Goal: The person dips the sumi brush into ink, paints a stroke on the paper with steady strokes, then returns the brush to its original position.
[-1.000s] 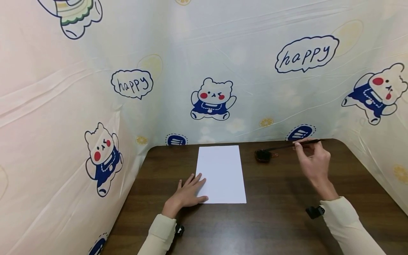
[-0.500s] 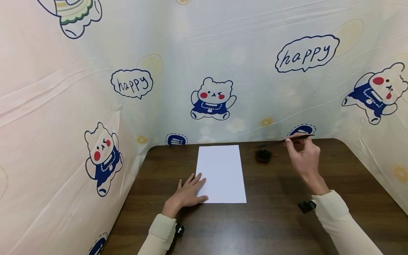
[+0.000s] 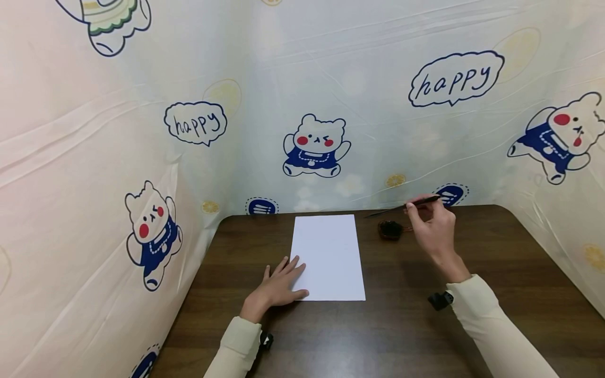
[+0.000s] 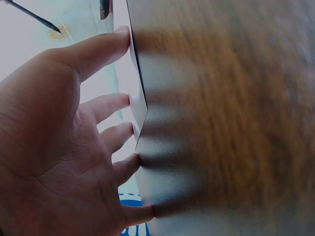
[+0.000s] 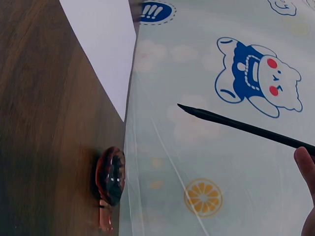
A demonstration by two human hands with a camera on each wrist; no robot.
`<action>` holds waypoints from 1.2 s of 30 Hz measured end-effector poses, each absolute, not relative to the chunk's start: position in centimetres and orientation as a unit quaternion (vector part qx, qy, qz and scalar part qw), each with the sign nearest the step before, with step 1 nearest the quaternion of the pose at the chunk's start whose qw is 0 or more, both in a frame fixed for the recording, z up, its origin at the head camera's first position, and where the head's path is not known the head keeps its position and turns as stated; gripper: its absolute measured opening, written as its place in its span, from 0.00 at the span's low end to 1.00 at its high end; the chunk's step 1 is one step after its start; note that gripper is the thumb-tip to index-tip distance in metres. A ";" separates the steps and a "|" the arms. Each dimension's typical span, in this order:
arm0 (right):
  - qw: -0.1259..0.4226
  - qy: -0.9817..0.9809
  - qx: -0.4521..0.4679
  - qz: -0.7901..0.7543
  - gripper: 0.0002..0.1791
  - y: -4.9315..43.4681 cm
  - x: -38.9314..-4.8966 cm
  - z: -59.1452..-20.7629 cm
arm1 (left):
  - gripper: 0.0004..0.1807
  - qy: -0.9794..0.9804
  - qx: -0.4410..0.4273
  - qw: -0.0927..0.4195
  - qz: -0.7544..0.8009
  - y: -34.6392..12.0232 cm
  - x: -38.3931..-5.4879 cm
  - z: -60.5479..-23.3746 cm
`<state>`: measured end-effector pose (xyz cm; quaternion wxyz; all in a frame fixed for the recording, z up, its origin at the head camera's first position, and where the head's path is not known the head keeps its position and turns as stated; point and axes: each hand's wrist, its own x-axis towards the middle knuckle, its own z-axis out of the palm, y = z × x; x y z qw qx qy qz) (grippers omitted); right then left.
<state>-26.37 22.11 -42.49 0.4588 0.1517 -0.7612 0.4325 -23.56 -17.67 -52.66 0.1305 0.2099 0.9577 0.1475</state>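
A white sheet of paper (image 3: 329, 257) lies on the dark wooden table, with no marks on it that I can see. My left hand (image 3: 276, 287) rests with spread, straight fingers on its lower left edge; in the left wrist view the thumb (image 4: 101, 51) touches the sheet. My right hand (image 3: 435, 231) pinches a dark, slim writing brush (image 5: 241, 126) between thumb and fingers. The brush is tilted, its pointed dark tip toward the paper and held above the table. Below it sits a small dark ink dish (image 3: 390, 230) with a reddish-brown handle, wet and shiny inside in the right wrist view.
The wooden table (image 3: 331, 341) has rounded far corners. A pale printed curtain (image 3: 359, 79) with bears and "happy" bubbles hangs close behind it and along both sides. Small black cameras are strapped to both wrists.
My right hand has moved left with the brush, lifting its tip from the ink dish and carrying it past the dish toward the paper. The left hand has stayed still.
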 end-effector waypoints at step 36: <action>0.403 -0.777 0.179 0.450 0.05 15.9 -29.0 -43.5 | 0.44 0.959 0.206 0.136 0.141 -17.6 -23.6 -52.7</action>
